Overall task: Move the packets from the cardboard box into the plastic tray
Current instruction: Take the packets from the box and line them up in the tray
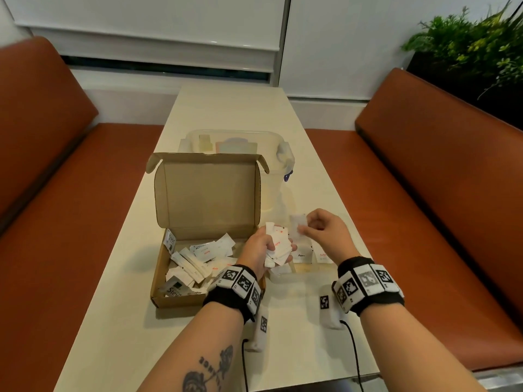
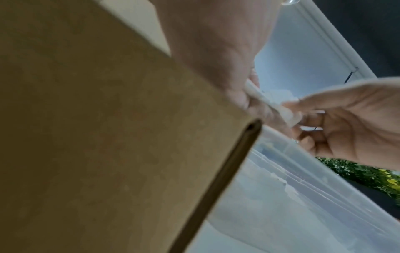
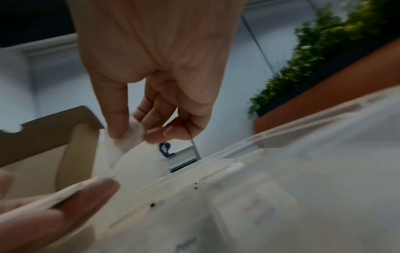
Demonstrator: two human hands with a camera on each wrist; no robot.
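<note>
An open cardboard box (image 1: 206,193) with its lid up holds several white packets (image 1: 198,261). Just right of the box, my left hand (image 1: 273,240) grips a bunch of packets (image 1: 280,251). My right hand (image 1: 305,228) pinches a single white packet (image 1: 297,224) between thumb and fingers, close beside the bunch. Both hands hover over the clear plastic tray (image 1: 314,267), where a few packets (image 1: 304,254) lie. The right wrist view shows the pinched packet (image 3: 129,137) above the tray (image 3: 249,142). In the left wrist view the box wall (image 2: 108,137) fills the left side.
A lidded clear plastic container (image 1: 235,142) stands behind the box. The pale table (image 1: 226,108) runs between two orange benches (image 1: 424,193). Green plants (image 1: 467,38) are at the far right. Wrist cables (image 1: 351,343) trail near the table's front edge.
</note>
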